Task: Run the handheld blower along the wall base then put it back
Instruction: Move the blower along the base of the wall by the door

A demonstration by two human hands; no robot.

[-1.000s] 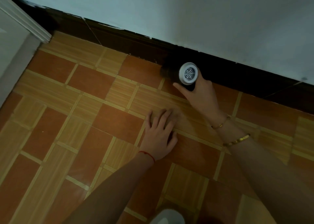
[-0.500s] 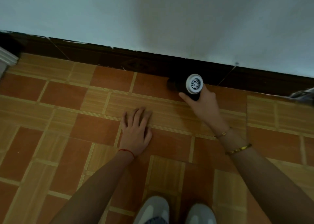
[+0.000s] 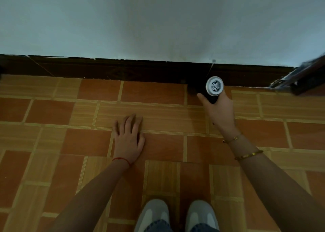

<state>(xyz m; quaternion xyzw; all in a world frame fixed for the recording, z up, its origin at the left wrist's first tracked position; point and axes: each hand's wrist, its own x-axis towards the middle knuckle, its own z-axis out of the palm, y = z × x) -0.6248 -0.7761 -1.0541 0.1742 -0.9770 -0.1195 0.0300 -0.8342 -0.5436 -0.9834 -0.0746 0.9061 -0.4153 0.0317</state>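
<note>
Left hand (image 3: 129, 140) flat on the floor tiles (image 3: 52, 112), palm down, fingers spread a little, holding nothing. Red thread (image 3: 121, 160) sits on that wrist. It rests well short of the wall, on the seam between a wood-grain tile and an orange one.

Centre, low in view: my two grey shoes (image 3: 177, 214), toes pointing at the wall, with denim cuffs over them.

Right hand (image 3: 219, 110) wrapped around the handheld blower (image 3: 213, 89), fingers closed on its black body, thumb up the left side. White round grille end faces up toward me; the other end is dark and low, pointed at the dark skirting board (image 3: 123, 71) where it meets the floor. Can't tell if the nozzle touches the skirting, too dark there. Two gold bracelets (image 3: 246, 155) on that wrist.

Above the skirting, plain pale wall (image 3: 158, 20). Far right edge: a dark angled object (image 3: 306, 76) with pale scuffs, too blurred to identify.
</note>
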